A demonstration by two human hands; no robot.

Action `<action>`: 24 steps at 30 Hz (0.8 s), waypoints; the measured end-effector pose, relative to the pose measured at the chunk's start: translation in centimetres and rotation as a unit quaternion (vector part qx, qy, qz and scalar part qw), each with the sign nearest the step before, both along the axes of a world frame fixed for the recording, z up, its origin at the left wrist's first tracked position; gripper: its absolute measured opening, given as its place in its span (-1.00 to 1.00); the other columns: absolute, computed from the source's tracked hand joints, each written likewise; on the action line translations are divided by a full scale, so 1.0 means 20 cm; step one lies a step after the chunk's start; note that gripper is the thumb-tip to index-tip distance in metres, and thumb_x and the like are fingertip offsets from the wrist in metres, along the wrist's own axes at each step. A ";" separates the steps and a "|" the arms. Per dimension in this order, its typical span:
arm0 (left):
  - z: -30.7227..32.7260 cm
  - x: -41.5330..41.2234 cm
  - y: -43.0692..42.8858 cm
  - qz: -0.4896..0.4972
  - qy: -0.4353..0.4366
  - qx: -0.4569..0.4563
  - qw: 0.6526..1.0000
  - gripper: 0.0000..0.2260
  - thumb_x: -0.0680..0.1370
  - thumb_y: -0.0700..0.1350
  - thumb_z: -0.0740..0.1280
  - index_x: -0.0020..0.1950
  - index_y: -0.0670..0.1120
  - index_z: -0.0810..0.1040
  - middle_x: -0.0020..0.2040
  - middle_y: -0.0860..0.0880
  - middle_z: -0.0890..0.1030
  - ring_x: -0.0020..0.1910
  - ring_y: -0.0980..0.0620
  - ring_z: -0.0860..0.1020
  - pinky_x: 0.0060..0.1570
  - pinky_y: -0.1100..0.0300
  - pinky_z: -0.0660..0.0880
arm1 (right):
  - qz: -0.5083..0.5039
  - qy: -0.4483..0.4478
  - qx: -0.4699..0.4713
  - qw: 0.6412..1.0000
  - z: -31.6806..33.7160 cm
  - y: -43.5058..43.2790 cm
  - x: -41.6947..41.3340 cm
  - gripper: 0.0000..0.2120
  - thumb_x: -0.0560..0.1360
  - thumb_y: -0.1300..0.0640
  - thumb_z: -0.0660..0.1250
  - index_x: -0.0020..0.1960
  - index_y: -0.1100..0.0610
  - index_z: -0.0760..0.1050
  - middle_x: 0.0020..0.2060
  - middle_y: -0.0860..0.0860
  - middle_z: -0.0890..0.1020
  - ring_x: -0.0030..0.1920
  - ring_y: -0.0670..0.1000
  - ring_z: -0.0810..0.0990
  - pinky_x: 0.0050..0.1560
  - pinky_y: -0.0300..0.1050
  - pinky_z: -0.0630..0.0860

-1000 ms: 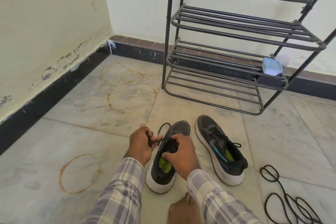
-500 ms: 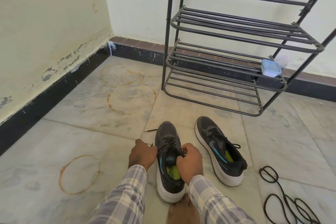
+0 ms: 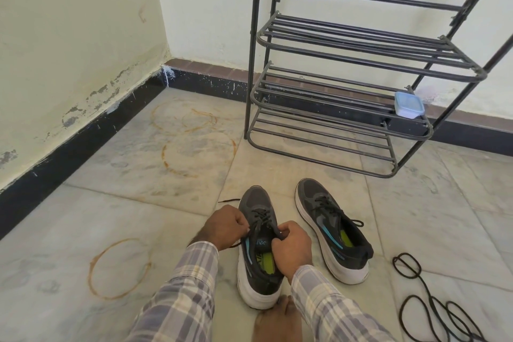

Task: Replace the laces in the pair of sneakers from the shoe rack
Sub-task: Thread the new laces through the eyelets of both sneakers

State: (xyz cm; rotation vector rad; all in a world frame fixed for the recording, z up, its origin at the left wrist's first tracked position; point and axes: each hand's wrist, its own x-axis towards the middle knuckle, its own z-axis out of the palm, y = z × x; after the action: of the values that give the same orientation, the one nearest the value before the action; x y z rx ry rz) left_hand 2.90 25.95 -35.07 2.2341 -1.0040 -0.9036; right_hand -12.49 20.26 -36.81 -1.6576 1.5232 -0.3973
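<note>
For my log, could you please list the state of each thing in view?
Near sneaker: upright, laced.
Other sneaker: upright, laced, untouched.
Left hand: grips the near sneaker's lace.
Right hand: pinches its lace too.
Spare laces: loose on floor.
Container: lidded, on shoe rack.

I see dark grey sneakers (image 3: 313, 194) with white soles, blue stripes and lime insoles, black laces (image 3: 261, 215), grey-and-cream plaid sleeves (image 3: 188, 286), a black shoe rack (image 3: 361, 44), and a pale blue box (image 3: 408, 105).

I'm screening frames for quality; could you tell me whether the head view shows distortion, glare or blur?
Head view: wide-angle perspective slants the shoe rack and wall corner; soft even light, no glare; left hand, right hand and the lace they pinch look sharp.
</note>
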 end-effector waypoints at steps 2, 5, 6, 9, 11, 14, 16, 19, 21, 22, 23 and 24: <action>0.03 -0.01 0.00 0.027 -0.072 0.031 0.997 -0.92 0.46 -0.01 0.36 -0.21 0.07 0.63 -0.04 -0.01 0.63 0.05 -0.08 0.59 0.09 0.07 0.52 | 0.001 -0.003 0.004 1.000 0.00 0.00 0.00 -0.79 0.43 0.28 0.33 0.00 0.04 0.53 -0.08 0.00 0.62 -0.10 -0.01 0.60 -0.02 -0.09 0.61; 0.12 0.02 -0.03 0.015 -0.190 0.132 0.973 -0.70 0.49 0.15 0.25 0.09 0.04 0.59 0.15 -0.02 0.47 0.24 -0.13 0.41 0.22 -0.04 0.36 | 0.006 -0.009 0.010 1.000 0.01 0.01 -0.01 -0.79 0.44 0.29 0.32 -0.01 0.04 0.54 -0.08 0.01 0.62 -0.10 -0.02 0.60 -0.03 -0.11 0.59; 0.14 0.03 -0.03 0.023 -0.168 0.144 0.975 -0.63 0.48 0.20 0.23 0.11 0.00 0.59 0.17 -0.05 0.48 0.25 -0.14 0.40 0.23 -0.05 0.34 | 0.006 -0.011 0.013 1.000 0.01 0.01 0.00 -0.79 0.44 0.30 0.32 0.00 0.04 0.54 -0.07 0.01 0.62 -0.09 -0.02 0.60 -0.02 -0.11 0.59; 0.23 0.10 -0.03 0.136 0.061 0.014 0.989 -0.64 0.42 0.15 0.24 -0.11 -0.14 0.57 -0.04 -0.13 0.57 -0.02 -0.16 0.49 0.05 0.03 0.43 | 0.002 -0.010 0.022 1.000 0.00 0.01 0.01 -0.79 0.46 0.30 0.32 0.02 0.04 0.54 -0.05 0.00 0.60 -0.06 -0.01 0.60 0.02 -0.10 0.59; 0.30 0.12 -0.02 0.219 0.179 -0.105 0.953 -0.82 0.48 -0.04 0.26 -0.26 -0.10 0.44 -0.21 -0.11 0.45 -0.19 -0.07 0.38 -0.13 0.07 0.31 | -0.007 -0.009 0.025 1.000 0.01 0.01 0.00 -0.80 0.47 0.29 0.32 0.01 0.04 0.53 -0.05 0.00 0.60 -0.06 -0.01 0.59 0.01 -0.11 0.59; 0.39 0.15 -0.04 0.268 0.236 -0.223 0.907 -0.77 0.53 -0.09 0.28 -0.33 -0.07 0.47 -0.15 -0.07 0.56 -0.06 -0.03 0.47 0.01 0.01 0.32 | -0.019 -0.008 0.023 1.000 0.00 0.00 0.00 -0.81 0.46 0.29 0.32 -0.03 0.02 0.52 -0.07 0.00 0.61 -0.08 -0.01 0.60 0.00 -0.10 0.59; 0.46 0.14 -0.05 0.268 0.256 -0.282 0.885 -0.73 0.56 -0.12 0.29 -0.36 -0.07 0.48 -0.07 -0.05 0.67 0.01 0.04 0.54 0.16 0.00 0.33 | -0.020 -0.006 0.020 1.000 0.00 0.00 -0.01 -0.81 0.46 0.29 0.33 -0.04 0.01 0.51 -0.08 0.00 0.62 -0.09 -0.01 0.60 0.00 -0.11 0.58; 0.57 0.13 -0.04 0.298 0.284 -0.357 0.839 -0.72 0.58 -0.06 0.32 -0.34 -0.03 0.46 -0.06 -0.01 0.70 -0.01 0.11 0.58 0.16 0.00 0.36 | -0.023 -0.008 0.016 1.000 0.01 0.00 -0.02 -0.80 0.47 0.30 0.34 -0.03 0.01 0.52 -0.08 0.00 0.63 -0.08 -0.01 0.60 0.00 -0.11 0.58; 0.63 0.16 -0.02 0.307 0.310 -0.426 0.792 -0.70 0.60 -0.02 0.30 -0.33 -0.02 0.47 -0.08 -0.03 0.71 0.00 0.08 0.60 0.12 0.04 0.41 | -0.024 -0.014 0.021 0.999 0.00 0.00 -0.02 -0.80 0.47 0.30 0.34 -0.02 0.02 0.52 -0.08 -0.01 0.63 -0.07 -0.01 0.61 0.04 -0.07 0.61; 0.65 0.17 -0.01 0.301 0.334 -0.462 0.764 -0.69 0.62 -0.01 0.28 -0.31 -0.03 0.49 -0.09 -0.04 0.70 -0.01 0.05 0.62 0.09 0.06 0.44 | -0.024 -0.017 0.025 0.999 0.01 0.00 -0.02 -0.80 0.47 0.30 0.34 -0.01 0.03 0.52 -0.08 -0.01 0.63 -0.07 -0.01 0.61 0.06 -0.06 0.61; 0.67 0.19 -0.01 0.288 0.355 -0.489 0.743 -0.69 0.64 0.00 0.24 -0.28 -0.04 0.51 -0.10 -0.07 0.70 -0.04 0.02 0.63 0.06 0.08 0.47 | -0.024 -0.017 0.028 0.999 0.01 0.01 -0.01 -0.80 0.47 0.30 0.34 0.00 0.03 0.52 -0.08 -0.01 0.63 -0.06 -0.01 0.61 0.07 -0.05 0.61; 0.69 0.19 0.00 0.273 0.370 -0.506 0.729 -0.69 0.66 0.00 0.21 -0.23 -0.07 0.55 -0.11 -0.08 0.69 -0.09 0.00 0.63 0.01 0.11 0.50 | -0.022 -0.017 0.029 0.999 0.01 0.01 -0.01 -0.79 0.47 0.30 0.34 0.02 0.03 0.53 -0.07 -0.01 0.63 -0.06 -0.01 0.61 0.07 -0.06 0.61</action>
State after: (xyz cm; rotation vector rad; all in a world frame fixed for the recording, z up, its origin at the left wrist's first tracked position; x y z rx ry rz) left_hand 6.65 25.90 -21.31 0.9462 -0.2475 -0.6121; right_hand -12.69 20.41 -36.63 -1.5674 1.5349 -0.4001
